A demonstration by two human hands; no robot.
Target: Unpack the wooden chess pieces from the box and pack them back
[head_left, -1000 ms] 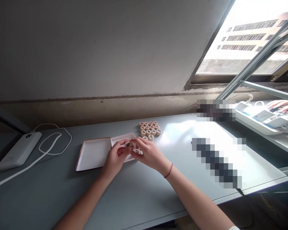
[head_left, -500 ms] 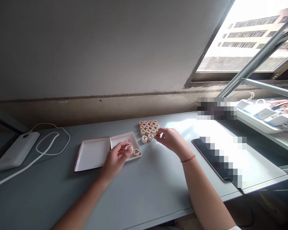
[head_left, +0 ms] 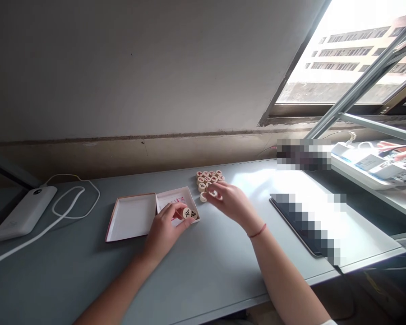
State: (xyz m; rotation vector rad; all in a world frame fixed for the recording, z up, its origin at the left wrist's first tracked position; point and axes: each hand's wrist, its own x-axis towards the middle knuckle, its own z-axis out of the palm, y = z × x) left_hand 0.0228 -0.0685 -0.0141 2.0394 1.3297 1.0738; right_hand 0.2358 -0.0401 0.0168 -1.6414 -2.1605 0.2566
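My left hand point(head_left: 171, 221) pinches a round, pale Chinese chess piece point(head_left: 186, 214) with a black character, upright above the open box's right half point(head_left: 162, 197). A second black-marked piece point(head_left: 194, 213) shows just behind it, in the box's near right corner. My right hand point(head_left: 225, 198) hovers over the near side of the grouped chess pieces point(head_left: 206, 179), its thumb and forefinger apart beside a front piece point(head_left: 203, 197). The group stands in rows, red characters at the back and black ones nearer. My right fingers hide several front pieces.
The box's other half point(head_left: 135, 216) lies flat at the left. A white power bank point(head_left: 23, 212) with a looped white cable point(head_left: 67, 212) is farther left. To the right lies a dark, partly blurred tablet-like slab point(head_left: 297, 225). A metal frame point(head_left: 355, 90) and a loaded shelf point(head_left: 375, 176) stand at the right.
My right hand has moved left across the front of the grouped pieces. My left hand has turned its piece so the character faces me, shifting it slightly right over the other piece.
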